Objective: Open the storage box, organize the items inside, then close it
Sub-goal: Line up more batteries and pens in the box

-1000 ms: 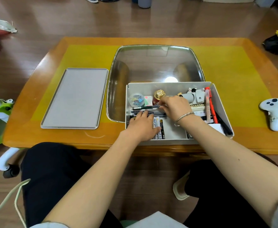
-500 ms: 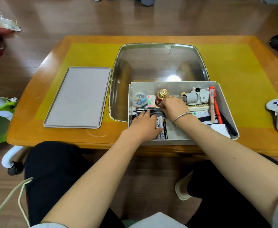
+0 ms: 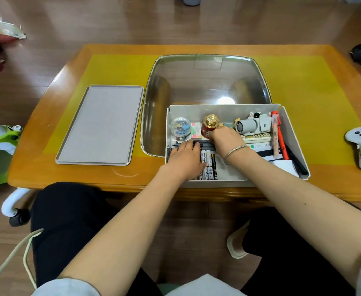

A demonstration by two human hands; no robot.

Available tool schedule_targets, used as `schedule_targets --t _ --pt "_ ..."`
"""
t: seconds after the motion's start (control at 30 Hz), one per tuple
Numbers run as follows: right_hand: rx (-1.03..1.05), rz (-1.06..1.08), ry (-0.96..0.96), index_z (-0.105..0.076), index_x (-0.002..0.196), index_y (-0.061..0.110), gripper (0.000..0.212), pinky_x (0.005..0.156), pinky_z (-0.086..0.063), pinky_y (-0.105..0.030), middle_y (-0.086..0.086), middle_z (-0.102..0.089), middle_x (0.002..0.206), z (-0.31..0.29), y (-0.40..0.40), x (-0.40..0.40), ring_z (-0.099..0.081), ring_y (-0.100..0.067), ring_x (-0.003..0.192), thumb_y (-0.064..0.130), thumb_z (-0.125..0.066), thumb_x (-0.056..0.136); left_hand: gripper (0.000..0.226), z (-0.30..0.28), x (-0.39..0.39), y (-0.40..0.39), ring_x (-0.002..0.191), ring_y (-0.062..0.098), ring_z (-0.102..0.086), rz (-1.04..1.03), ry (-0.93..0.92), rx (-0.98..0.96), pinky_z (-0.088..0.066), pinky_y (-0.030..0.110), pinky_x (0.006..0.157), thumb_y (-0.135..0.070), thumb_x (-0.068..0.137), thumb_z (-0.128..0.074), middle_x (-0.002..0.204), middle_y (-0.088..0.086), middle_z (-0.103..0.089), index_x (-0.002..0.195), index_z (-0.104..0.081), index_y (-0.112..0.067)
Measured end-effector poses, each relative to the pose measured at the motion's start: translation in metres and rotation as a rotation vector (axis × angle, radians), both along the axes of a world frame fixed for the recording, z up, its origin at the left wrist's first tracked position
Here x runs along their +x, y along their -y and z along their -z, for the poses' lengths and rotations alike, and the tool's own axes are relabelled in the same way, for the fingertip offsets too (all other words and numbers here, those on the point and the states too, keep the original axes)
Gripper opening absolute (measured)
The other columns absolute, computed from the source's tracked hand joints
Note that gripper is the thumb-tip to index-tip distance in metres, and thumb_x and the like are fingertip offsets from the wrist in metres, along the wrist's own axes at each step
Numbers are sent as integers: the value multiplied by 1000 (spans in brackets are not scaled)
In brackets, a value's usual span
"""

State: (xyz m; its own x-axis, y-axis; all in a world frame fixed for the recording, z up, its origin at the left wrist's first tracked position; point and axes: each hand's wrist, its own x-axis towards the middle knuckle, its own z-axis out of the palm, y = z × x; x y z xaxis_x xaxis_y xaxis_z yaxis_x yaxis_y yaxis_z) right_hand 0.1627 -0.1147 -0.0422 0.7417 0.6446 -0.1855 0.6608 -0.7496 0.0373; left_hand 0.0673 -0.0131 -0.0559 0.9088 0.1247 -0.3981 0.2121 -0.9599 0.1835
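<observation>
Open white plastic storage box (image 3: pixel 224 108): left hand (image 3: pixel 185 160) flat, ungripping, on dark pens (image 3: pixel 196 144); right hand (image 3: pixel 225 136) grip unclear; best aligned parallel beside batteries (image 3: pixel 208 165)

Single head-worn wide-angle view, looking forward and steeply down from above a seated lap. Close over the near edge of the wooden table (image 3: pixel 47 146), with the open storage box (image 3: pixel 224 110) just right of centre and both forearms reaching in from the bottom corners. Straight lines bowed toward the edges. Floor seen beyond the far table edge. No second view to overlap.
</observation>
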Motion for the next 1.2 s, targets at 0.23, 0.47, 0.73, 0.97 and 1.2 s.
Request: schedule_targets --t 0.23,0.47,0.73,0.97,1.2 --pt "26 123 24 -55 108 -2 28 76 -46 -39 -22 -59 109 -4 9 -10 -59 -37 101 -11 -50 82 75 4 1 -1 147 29 -2 6 -12 39 -13 51 115 -48 97 -42 161 9 -3 153 -8 -12" --pt "47 126 -69 -64 104 2 23 76 -48 -37 -19 -63 101 4 10 -7 -60 -35 95 -4 -51 85 76 3 -1 0 147 32 2 -13 -14 79 -8 51 116 -50 97 -41 161 11 -2 153 -6 -12" --pt "101 182 -7 -49 122 3 39 64 -40 -34 -21 -60 103 8 19 -13 -60 -37 91 -4 -49 84 82 3 0 -1 147 33 6 -5 -59 51 -10 52 116 -48 95 -48 161 12 3 153 -4 -9" --pt "120 153 -93 -54 121 2 39 64 -38 -31 -17 -56 115 7 19 -15 -56 -34 84 -6 -51 83 83 0 0 1 146 35 8 -19 -114 76 -6 50 117 -50 96 -45 160 15 9 153 1 -10" --pt "202 122 -159 -67 109 11 31 80 -51 -34 -14 -63 111 6 30 -12 -59 -31 92 0 -51 84 81 -2 -2 0 147 31 5 -3 -85 57 -10 50 117 -48 96 -47 161 10 4 154 -4 -12"
